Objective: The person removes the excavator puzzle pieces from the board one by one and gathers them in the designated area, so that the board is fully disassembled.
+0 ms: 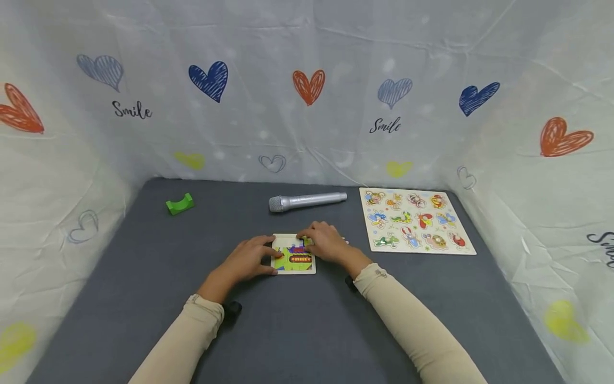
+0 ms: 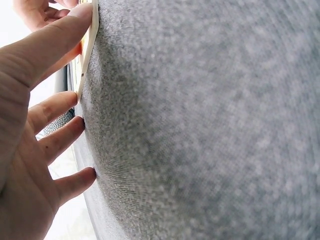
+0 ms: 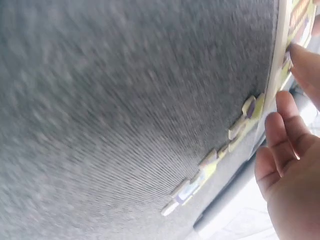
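A small jigsaw puzzle board [image 1: 295, 271] with a pale frame lies on the table, its picture showing a red and purple vehicle on green. My left hand [image 1: 247, 260] rests at the board's left side; in the left wrist view the thumb [image 2: 75, 22] lies on the frame and the other fingers are spread. Over the upper right of the board, my right hand [image 1: 330, 244] pinches a green puzzle piece [image 1: 307, 241] between thumb and index finger. Loose puzzle pieces [image 3: 192, 187] lie beside the board in the right wrist view, mostly hidden by the right hand in the head view.
Behind the board lies a silver microphone [image 1: 312, 201]. A pegged insect puzzle board [image 1: 366, 234] sits at the right. A green curved block [image 1: 180, 204] stands at the back left. A white patterned cloth [image 1: 259, 122] surrounds the grey table [image 1: 297, 330].
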The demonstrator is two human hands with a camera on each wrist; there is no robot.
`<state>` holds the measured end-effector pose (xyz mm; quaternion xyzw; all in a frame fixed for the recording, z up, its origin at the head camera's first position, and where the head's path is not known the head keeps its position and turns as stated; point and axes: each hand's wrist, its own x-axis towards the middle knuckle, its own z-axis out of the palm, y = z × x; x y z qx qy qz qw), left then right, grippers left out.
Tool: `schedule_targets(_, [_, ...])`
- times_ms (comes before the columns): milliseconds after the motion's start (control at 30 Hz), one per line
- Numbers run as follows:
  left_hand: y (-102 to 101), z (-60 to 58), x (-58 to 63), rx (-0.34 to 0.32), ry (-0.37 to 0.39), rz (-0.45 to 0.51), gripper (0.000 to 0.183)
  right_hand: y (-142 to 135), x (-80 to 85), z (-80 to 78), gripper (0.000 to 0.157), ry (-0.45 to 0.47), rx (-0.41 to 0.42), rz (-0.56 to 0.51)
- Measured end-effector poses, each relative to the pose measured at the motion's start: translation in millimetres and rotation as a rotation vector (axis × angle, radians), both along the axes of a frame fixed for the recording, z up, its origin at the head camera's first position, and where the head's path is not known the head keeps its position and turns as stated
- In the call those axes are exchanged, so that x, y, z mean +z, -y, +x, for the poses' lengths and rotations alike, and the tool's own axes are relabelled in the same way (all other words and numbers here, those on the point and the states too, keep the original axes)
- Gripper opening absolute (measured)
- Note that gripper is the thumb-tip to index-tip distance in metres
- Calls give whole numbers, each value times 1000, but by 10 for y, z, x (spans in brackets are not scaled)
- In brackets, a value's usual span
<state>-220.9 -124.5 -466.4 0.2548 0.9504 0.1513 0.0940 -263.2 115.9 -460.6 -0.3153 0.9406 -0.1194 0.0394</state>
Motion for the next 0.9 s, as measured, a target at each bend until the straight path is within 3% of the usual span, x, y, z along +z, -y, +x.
schedule_targets(233, [2, -16, 0, -3, 0, -2, 46, 18, 77, -58, 31, 93, -8, 102])
schedule_targets(500, [10, -16, -34, -6, -18, 13, 45, 2, 103, -120, 24, 20, 98, 250])
schedule_targets(700, [14, -8, -28, 0, -20, 21, 45, -2, 101, -107, 18, 25, 93, 224])
schedule_targets(900, [20, 1, -19, -6, -26, 25, 45, -4, 65, -68, 14, 6, 56, 115])
